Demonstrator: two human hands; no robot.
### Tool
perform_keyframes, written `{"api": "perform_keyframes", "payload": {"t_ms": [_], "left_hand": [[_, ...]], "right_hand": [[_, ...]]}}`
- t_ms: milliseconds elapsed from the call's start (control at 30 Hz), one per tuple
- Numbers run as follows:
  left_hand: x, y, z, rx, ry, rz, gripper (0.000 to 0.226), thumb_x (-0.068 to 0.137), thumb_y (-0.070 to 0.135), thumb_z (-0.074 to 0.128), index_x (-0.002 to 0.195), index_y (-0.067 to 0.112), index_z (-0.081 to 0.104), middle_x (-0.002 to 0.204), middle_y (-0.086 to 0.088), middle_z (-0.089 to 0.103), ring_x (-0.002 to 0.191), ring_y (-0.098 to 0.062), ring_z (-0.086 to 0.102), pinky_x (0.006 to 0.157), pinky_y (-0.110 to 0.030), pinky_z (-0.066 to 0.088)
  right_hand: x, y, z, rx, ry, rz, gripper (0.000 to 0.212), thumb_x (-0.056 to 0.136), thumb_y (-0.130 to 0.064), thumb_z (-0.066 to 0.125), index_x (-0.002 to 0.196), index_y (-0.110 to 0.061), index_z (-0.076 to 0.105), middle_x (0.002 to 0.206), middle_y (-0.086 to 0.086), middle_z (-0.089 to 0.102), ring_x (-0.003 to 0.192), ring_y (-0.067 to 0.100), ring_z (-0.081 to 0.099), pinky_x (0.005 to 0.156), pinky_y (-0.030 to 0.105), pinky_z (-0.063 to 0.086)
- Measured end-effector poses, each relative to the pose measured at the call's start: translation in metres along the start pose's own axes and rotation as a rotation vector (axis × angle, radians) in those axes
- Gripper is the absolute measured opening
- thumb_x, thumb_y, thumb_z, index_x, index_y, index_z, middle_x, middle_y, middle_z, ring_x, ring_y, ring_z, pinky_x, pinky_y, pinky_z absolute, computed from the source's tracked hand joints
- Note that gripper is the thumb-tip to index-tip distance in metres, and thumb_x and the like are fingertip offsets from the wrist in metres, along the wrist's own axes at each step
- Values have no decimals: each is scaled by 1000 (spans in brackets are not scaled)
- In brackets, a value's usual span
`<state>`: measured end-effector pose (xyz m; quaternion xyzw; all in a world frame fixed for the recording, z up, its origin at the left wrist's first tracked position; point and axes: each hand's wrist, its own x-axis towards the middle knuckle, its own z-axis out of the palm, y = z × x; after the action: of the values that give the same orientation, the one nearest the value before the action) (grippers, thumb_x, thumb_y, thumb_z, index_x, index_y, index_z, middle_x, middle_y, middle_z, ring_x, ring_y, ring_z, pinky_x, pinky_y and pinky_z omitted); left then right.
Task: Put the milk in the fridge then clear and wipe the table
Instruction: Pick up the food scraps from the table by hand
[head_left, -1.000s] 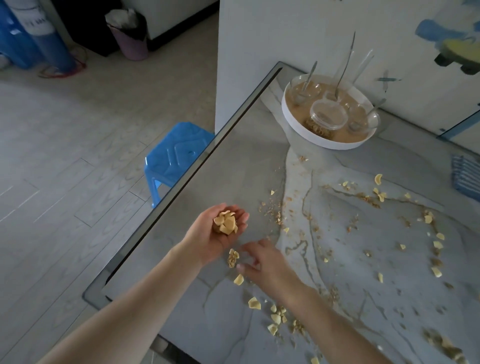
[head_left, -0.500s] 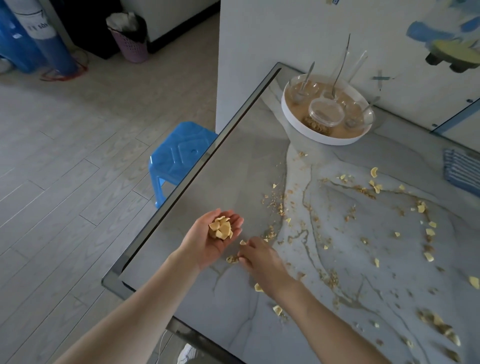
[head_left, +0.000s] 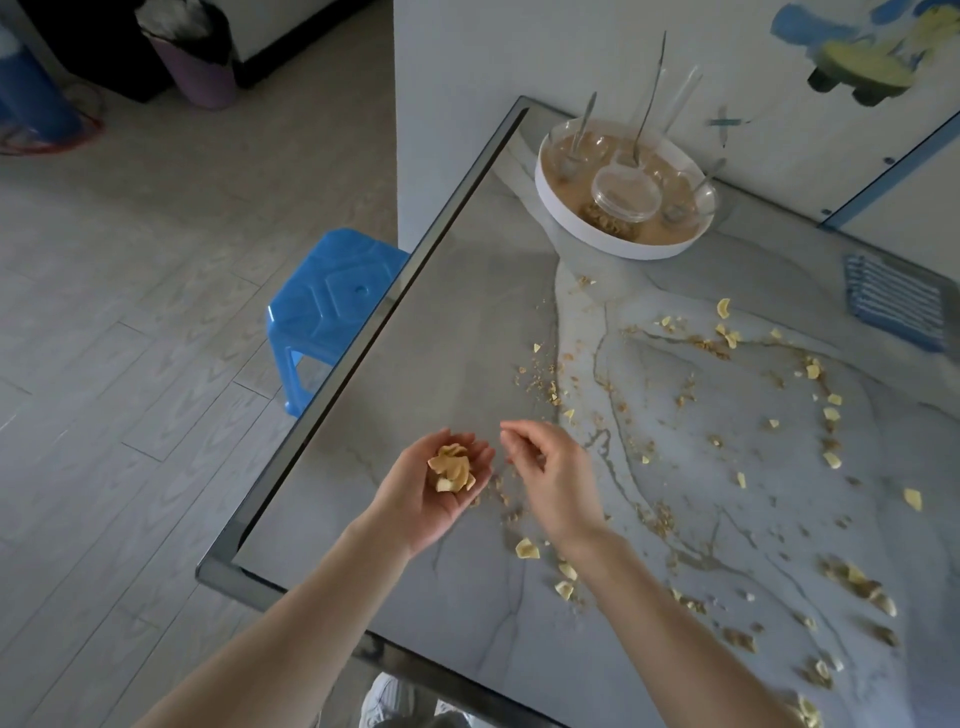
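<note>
Head view looks down on the table (head_left: 415, 364), where the left hand (head_left: 415, 499) is cupped palm-up around a small heap of flakes (head_left: 451, 467), held just over the tabletop near its front left corner. The right hand (head_left: 553, 470) hovers just beside it, fingers loosely curled toward the heap. I cannot tell whether it pinches a flake or holds nothing. More flakes and fine crumbs lie scattered across the table to the right and toward the person. No milk shows in this view.

The main risk, as I judge it, is the heap. It sits high in a shallow cup of the palm, close to the table edge, so a tilt of the wrist or a nudge from the right hand could send flakes back onto the table or down to the floor (head_left: 130, 364) by the stool (head_left: 332, 301). Adding more to a full palm would raise that risk. The fine crumbs look too small to pinch, and the cloth (head_left: 893, 301) at the far right would probably suit them better. The loaded tray (head_left: 558, 218) with its glasses and spoons stands at the far end against the wall, well apart from the hands.

The table's visible left edge runs from the near corner away toward the wall, slanting right. Its right side is cut off, so I cannot tell whether that edge is its long axis. The heap itself has no clear long axis.
</note>
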<state>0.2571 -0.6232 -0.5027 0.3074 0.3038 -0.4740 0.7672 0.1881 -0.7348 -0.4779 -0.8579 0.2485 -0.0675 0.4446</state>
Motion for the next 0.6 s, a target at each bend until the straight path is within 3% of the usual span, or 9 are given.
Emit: {"api": "perform_keyframes", "payload": {"t_ms": [100, 200, 300, 467, 600], "left_hand": [[2, 13, -7, -40, -7, 40, 29, 94, 17, 42, 78, 0, 58, 63, -13, 67, 57, -22, 69, 52, -31, 58], [3, 25, -13, -42, -17, 98, 30, 95, 19, 41, 75, 3, 57, 64, -10, 66, 59, -19, 69, 56, -30, 59], [3, 29, -19, -29, -10, 126, 30, 95, 20, 41, 75, 5, 57, 65, -9, 66, 61, -18, 70, 60, -30, 57], [1, 31, -25, -4, -7, 136, 29, 95, 20, 41, 77, 5, 58, 70, -10, 67, 63, -18, 70, 62, -31, 57], [-1, 33, -26, 5, -10, 130, 28, 95, 21, 42, 79, 5, 58, 69, -11, 69, 64, -19, 70, 61, -31, 58]], "right_hand": [[3, 20, 0, -191, -70, 36, 23, 89, -18, 56, 109, -7, 64, 103, 5, 62, 92, 16, 59, 70, 4, 38], [0, 25, 13, -328, -279, 75, 48, 83, -35, 63, 124, -14, 52, 117, 5, 49, 102, 18, 53, 86, 26, 43], [-2, 27, 30, -437, -355, 28, 62, 79, -38, 67, 132, -15, 45, 119, 7, 43, 110, 22, 48, 95, 31, 42], [-1, 24, 38, -439, -335, 0, 24, 88, -22, 57, 104, -4, 60, 107, 11, 49, 100, 29, 52, 85, 33, 44], [2, 19, 37, -435, -343, 34, 19, 88, -18, 54, 100, -6, 61, 108, 13, 51, 101, 29, 52, 81, 29, 40]]}}
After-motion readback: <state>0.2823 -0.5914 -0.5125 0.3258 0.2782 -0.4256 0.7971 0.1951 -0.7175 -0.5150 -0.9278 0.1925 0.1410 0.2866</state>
